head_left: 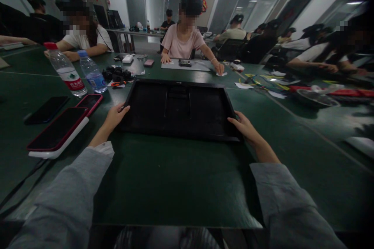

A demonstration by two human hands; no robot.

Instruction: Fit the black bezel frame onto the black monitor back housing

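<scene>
A wide black monitor housing (149, 105), shallow and with a raised rim, is in front of me over the green table. Its inner face shows two thin upright ridges near the middle, and a small pale mark sits on its far edge. My left hand (116, 116) is closed on its left edge, thumb on top of the rim. At the opposite side my right hand (243, 125) grips the right edge the same way, thumb inside and fingers outside. The undersides of the fingers are hidden. Whether the near edge touches the table I cannot tell.
Left of the housing stand a red-capped bottle (70, 76) and a blue-capped bottle (92, 74), with phones (60, 128) nearer me. Black parts (117, 74) lie beyond. A person (184, 39) works across the green table (175, 186). Cables (263, 79) and a bowl-like object (317, 97) lie right.
</scene>
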